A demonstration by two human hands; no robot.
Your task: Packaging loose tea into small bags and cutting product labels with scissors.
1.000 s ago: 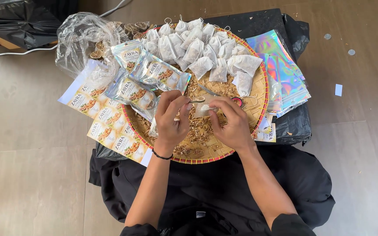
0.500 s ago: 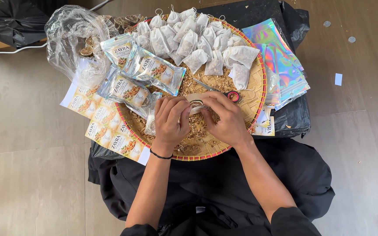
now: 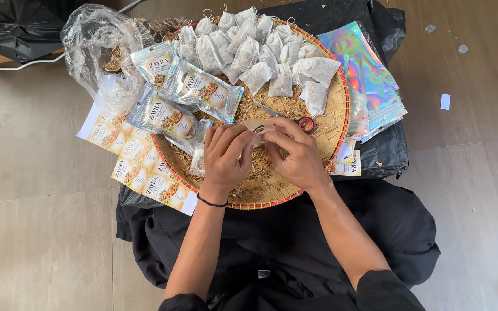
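- Head view: you hold a small pale sachet over the middle of the round woven tray; your left hand pinches its near left edge between thumb and forefinger, and your right hand has its fingers pressed together on the right side.
- Keep the sachet above the loose dried mix in the tray, so that anything that spills falls back into it.
- Pinch only the rim; squeezing the belly would likely push filling out.
- Mind the red-handled scissors lying just beyond the sachet, blades toward the tray's far left.
- The filled white sachets heaped at the tray's far rim and the clear printed pouches on its left rim lie apart from your hands.
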